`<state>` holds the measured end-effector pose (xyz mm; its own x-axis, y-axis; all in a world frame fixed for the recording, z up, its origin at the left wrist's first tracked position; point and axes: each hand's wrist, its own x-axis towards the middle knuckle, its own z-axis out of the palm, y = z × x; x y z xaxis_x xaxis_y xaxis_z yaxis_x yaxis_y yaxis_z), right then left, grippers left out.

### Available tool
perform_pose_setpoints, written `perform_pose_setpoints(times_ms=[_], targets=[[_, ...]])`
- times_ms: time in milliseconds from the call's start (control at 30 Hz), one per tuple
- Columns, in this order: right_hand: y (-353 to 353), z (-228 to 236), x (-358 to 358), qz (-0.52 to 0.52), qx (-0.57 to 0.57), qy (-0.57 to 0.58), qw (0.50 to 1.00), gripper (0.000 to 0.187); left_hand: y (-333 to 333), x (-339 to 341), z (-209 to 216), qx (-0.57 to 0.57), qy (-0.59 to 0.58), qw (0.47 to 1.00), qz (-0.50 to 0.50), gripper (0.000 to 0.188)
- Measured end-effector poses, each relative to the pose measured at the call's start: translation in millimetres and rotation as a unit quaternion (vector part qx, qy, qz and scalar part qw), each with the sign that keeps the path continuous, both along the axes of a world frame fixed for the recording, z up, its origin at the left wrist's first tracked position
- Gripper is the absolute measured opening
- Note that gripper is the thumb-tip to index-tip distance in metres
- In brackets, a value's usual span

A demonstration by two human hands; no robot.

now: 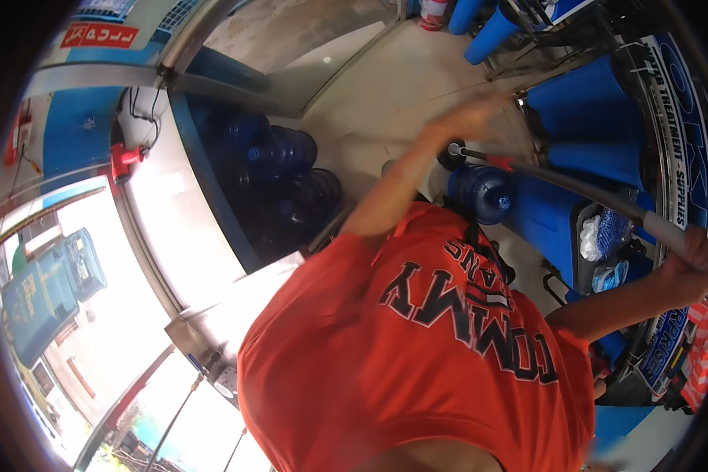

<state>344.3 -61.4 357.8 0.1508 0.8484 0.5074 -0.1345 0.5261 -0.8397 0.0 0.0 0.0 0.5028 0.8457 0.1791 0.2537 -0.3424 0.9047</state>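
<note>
My right hand, at the far right, is closed around the pale grip end of a long grey pole. The pole slants away toward the middle, with a red piece partway along it and a dark rounded part at its far end. My left hand is stretched out ahead, just beyond that far end. Motion smears its fingers, and it seems apart from the pole. A blue water jug lies below the pole, its round end toward me.
Several blue water jugs lie in a dark recess on the left. On the right stand blue bins, an open blue container with plastic-wrapped items and a lettered signboard. Pale floor stretches ahead; a bright doorway is at left.
</note>
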Motion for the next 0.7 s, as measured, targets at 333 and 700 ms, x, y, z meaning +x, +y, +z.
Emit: perform_pose_setpoints(times_ms=[333,700], targets=[[-51,-31,25,0.129,0.044,0.036,0.990,0.023,-104,177,-43,-0.091,0.114,0.985,0.096,0.022],[-104,-149,-82,0.302,0.060,0.043,0.950,0.008,-173,18,-142,-0.182,0.310,0.874,0.325,0.044]])
